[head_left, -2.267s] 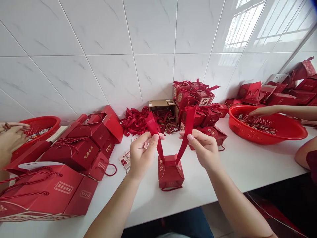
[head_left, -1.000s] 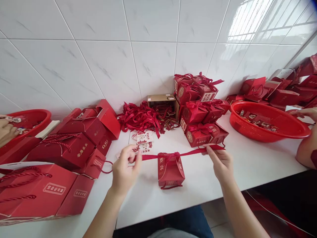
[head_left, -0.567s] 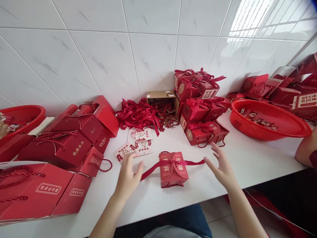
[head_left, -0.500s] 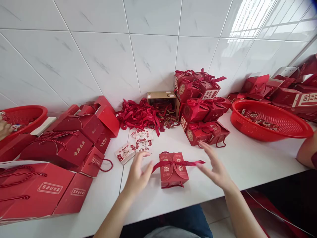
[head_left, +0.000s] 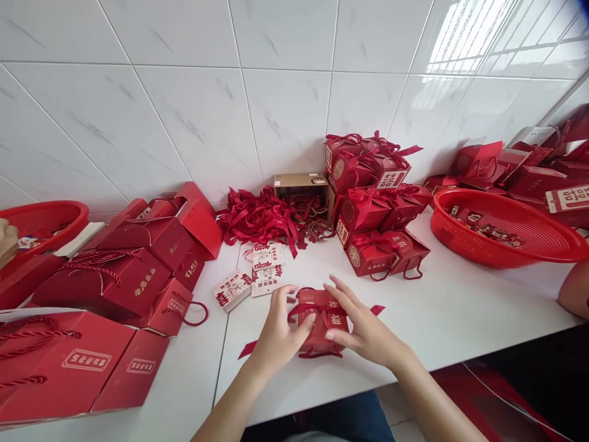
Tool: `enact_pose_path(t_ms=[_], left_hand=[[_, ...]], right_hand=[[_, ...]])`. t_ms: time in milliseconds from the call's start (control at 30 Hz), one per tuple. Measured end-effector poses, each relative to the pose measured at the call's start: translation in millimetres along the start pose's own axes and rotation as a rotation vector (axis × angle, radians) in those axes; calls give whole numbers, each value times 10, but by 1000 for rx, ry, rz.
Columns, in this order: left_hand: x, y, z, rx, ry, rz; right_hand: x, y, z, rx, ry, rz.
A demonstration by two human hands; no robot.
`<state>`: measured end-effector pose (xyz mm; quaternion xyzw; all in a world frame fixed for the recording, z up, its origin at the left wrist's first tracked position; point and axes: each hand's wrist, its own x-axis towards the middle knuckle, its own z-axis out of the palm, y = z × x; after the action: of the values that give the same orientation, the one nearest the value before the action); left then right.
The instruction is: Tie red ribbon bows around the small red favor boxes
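A small red gift box (head_left: 317, 341) with gold lettering lies on the white table in front of me, a dark red ribbon (head_left: 318, 310) tied across its top. One ribbon tail stretches out to the left beneath my left hand (head_left: 286, 325), the other to the right past my right hand (head_left: 363, 325). At the box's left edge my left hand is curved and open, its thumb over the lid. The right hand reaches over the right edge with fingers apart; whether the fingertips press on the box I cannot tell.
Behind are printed cards (head_left: 267, 279), a heap of red ribbons (head_left: 257, 215) and an open cardboard box (head_left: 301, 180). Ribboned gift boxes (head_left: 368, 209) are stacked at right-centre, beside a red basket (head_left: 506, 248). Larger red boxes (head_left: 105, 282) fill the left. Another person's arm (head_left: 574, 291) shows at right.
Both hands have moved inward from beyond the ribbon's ends to the sides of the gift box. The left ribbon tail now hangs lower, on the table.
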<state>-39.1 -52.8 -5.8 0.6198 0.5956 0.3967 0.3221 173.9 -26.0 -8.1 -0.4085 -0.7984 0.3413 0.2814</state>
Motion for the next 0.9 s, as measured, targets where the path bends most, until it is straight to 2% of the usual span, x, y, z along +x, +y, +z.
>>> enact_pose_path(t_ms=[100,167,200,300,367,467,533,600,700,767,833,900], left_hand=[[5,-3,-30,-36,-172,-263],[5,6,-48,2,-266,-299],[1,11,-55,56,-260,-277],[-15,2,-80,263,-93,-162],[-15,-38,-125,312,-25,-102],[39,-138,-253,231,-84,-112],[117,-198,-366,173,-177,-150],[212,-222,-479,125,-325,-180],[333,-152,-598,34,-614,-202],[363,-42,-607,-86,-769,-212],[337,89,-542,-262,-780,-254],[261,205,-415,-396,-607,-277]], right_hand=[[-65,47,57,11,140,180],[-92,70,62,-13,211,262],[-103,75,46,-24,224,277],[-142,66,-88,-19,223,219],[-184,52,-220,3,182,131],[-248,58,-352,5,36,1],[-262,86,-330,-47,38,-33],[-236,113,-228,-117,222,-22],[-136,96,-39,-140,598,4],[-57,25,36,-53,702,15],[9,-78,62,125,636,34],[57,-184,65,354,468,75]])
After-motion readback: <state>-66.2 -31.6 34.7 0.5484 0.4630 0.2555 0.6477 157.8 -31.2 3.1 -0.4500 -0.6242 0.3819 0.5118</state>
